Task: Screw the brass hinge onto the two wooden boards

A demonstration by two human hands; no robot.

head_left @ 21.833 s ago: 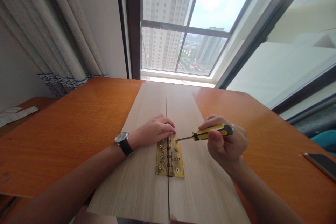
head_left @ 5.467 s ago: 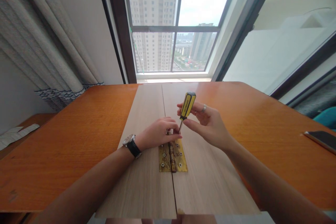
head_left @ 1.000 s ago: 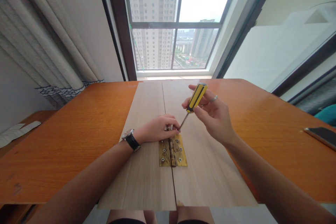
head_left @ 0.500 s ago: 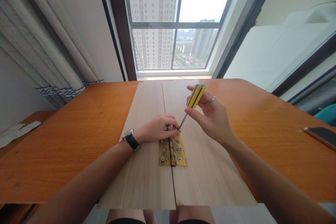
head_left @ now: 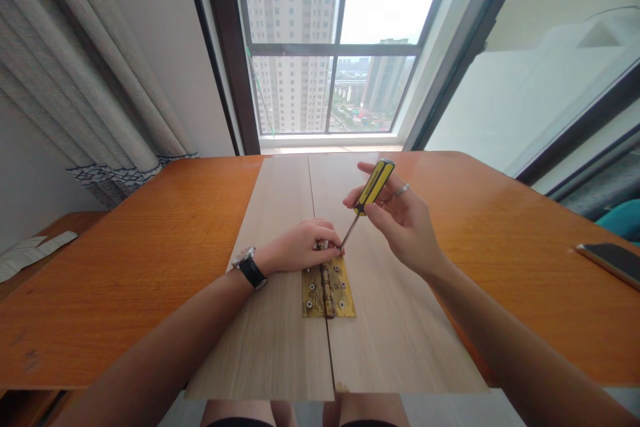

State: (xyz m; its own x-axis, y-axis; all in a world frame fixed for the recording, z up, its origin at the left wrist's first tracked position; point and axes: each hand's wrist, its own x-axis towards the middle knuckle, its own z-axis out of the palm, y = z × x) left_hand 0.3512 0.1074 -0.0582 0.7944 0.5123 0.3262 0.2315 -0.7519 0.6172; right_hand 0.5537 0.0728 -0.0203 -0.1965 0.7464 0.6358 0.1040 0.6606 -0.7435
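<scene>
My right hand grips a screwdriver by its yellow and black handle, between thumb and fingers. The shaft slants down to the left, and its tip meets the far right part of a brass hinge. Beside that tip, my left hand rests over the far end of the hinge with its fingertips pinched together; what they hold is hidden. Several screws sit in the hinge's two leaves. The hinge lies across the seam between a left wooden board and a right wooden board.
Both boards lie on an orange-brown table. A phone lies near the table's right edge. At the back is a window, and a grey curtain hangs at the left.
The screwdriver handle has rotated, and my right fingers have shifted around it. My left hand stays in place on the hinge.
</scene>
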